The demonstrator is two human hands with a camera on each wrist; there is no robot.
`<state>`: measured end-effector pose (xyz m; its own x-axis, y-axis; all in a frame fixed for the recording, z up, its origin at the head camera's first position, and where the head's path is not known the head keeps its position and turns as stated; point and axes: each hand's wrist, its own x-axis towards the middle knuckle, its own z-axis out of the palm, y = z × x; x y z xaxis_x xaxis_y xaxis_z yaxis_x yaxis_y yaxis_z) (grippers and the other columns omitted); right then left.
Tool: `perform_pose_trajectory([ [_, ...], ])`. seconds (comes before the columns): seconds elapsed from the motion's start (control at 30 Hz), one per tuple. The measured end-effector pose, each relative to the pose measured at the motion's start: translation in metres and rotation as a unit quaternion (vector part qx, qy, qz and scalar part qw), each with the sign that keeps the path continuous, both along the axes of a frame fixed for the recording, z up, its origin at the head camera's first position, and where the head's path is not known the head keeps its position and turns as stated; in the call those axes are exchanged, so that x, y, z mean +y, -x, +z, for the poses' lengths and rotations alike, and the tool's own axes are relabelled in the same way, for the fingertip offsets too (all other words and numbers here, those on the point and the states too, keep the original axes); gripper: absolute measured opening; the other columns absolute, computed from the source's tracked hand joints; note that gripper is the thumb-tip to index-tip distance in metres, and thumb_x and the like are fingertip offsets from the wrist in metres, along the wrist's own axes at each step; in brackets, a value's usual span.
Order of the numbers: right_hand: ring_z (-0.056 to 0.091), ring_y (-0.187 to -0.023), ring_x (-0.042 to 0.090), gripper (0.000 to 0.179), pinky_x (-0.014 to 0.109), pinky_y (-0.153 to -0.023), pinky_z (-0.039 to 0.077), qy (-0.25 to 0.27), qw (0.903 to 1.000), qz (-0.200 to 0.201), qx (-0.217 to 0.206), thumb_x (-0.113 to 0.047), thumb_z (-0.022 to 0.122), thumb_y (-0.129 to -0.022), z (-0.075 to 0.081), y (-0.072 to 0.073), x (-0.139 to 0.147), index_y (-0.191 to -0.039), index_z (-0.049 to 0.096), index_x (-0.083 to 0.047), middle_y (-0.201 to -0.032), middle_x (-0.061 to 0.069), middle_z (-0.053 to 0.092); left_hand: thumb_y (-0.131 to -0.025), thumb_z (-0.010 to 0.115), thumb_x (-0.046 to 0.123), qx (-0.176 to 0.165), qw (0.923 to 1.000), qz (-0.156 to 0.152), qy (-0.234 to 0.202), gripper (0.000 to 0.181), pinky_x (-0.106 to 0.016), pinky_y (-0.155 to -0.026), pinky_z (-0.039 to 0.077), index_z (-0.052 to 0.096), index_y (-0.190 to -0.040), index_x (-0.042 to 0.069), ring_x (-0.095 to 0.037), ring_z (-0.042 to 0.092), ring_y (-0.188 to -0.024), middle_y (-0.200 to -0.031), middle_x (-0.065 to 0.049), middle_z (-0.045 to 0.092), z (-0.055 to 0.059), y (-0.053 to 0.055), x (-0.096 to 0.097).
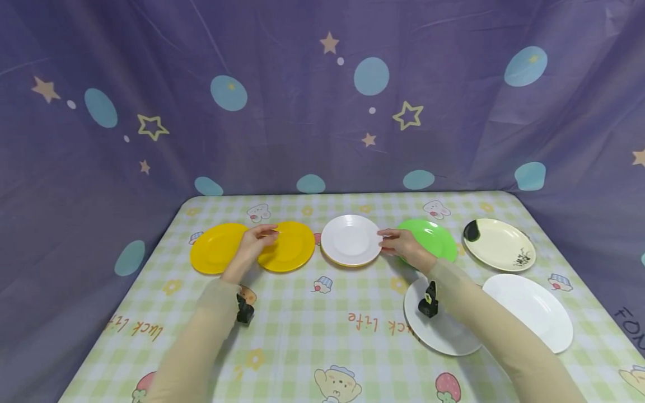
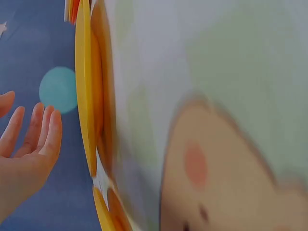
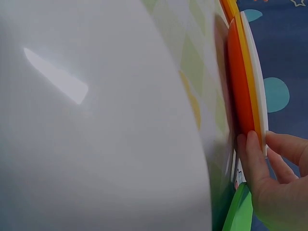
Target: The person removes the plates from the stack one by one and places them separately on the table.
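A small white plate [image 1: 351,239] sits at the top of a stack in the middle of the back row. Beneath it, the right wrist view shows a yellow plate [image 3: 251,82] and an orange plate [image 3: 239,77]. My right hand [image 1: 407,247] pinches the stack's right rim, thumb on the white plate and fingertips at the underside. To the left, my left hand [image 1: 253,243] hovers above two yellow plates, nearest the inner yellow plate [image 1: 291,249]; the outer yellow plate [image 1: 214,247] is partly behind it. The left fingers are loosely extended and hold nothing.
A green plate [image 1: 437,242] lies under the right hand's side, with a cream patterned plate [image 1: 496,243] beyond it. Two larger white plates, one left [image 1: 443,333] and one right [image 1: 536,313], lie nearer me under the right forearm. A checked cloth [image 1: 287,330] covers the table.
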<state>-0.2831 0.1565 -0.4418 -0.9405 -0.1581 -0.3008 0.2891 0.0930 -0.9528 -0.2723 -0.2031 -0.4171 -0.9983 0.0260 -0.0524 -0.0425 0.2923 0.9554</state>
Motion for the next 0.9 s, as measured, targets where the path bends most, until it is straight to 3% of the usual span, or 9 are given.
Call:
perform_pose_trajectory([
  [0.13, 0.060, -0.073, 0.007, 0.041, 0.030, -0.086, 0.047, 0.007, 1.0000, -0.001, -0.003, 0.009, 0.049, -0.084, 0.000, 0.000, 0.000, -0.125, 0.042, 0.011, -0.125, 0.031, 0.042, -0.084, 0.051, -0.001, -0.001, 0.9998, -0.018, -0.001, 0.036, -0.044, -0.089, 0.044, 0.049, -0.120, -0.008, -0.035, 0.051, -0.099, -0.111, -0.025, 0.053, -0.002, 0.002, 0.013],
  [0.4, 0.060, -0.073, 0.006, 0.042, 0.029, -0.085, 0.048, 0.007, 1.0000, 0.000, -0.003, 0.009, 0.049, -0.084, 0.000, -0.001, 0.000, -0.125, 0.041, 0.011, -0.126, 0.031, 0.041, -0.085, 0.053, 0.003, -0.010, 0.9996, -0.023, 0.015, 0.034, -0.031, -0.080, 0.051, 0.051, -0.118, -0.006, -0.025, 0.058, -0.088, -0.107, -0.023, 0.056, -0.005, 0.006, 0.038],
  [0.67, 0.060, -0.072, 0.007, 0.041, 0.030, -0.084, 0.048, 0.007, 1.0000, -0.001, 0.001, 0.008, 0.049, -0.084, 0.000, 0.000, 0.000, -0.124, 0.042, 0.011, -0.122, 0.030, 0.045, -0.086, 0.053, 0.004, -0.040, 0.9986, -0.033, 0.001, 0.033, -0.033, -0.081, 0.051, 0.052, -0.118, -0.003, -0.028, 0.059, -0.087, -0.104, -0.020, 0.055, -0.009, 0.010, 0.060],
  [0.9, 0.060, -0.076, 0.009, 0.042, 0.033, -0.088, 0.045, 0.010, 0.9999, 0.004, 0.006, 0.009, 0.048, -0.084, -0.001, -0.001, 0.002, -0.125, 0.040, 0.012, -0.126, 0.031, 0.041, -0.086, 0.054, 0.004, -0.057, 0.9976, -0.037, -0.012, 0.034, -0.032, -0.079, 0.051, 0.051, -0.119, -0.003, -0.029, 0.059, -0.087, -0.103, -0.019, 0.055, -0.016, 0.015, 0.073],
])
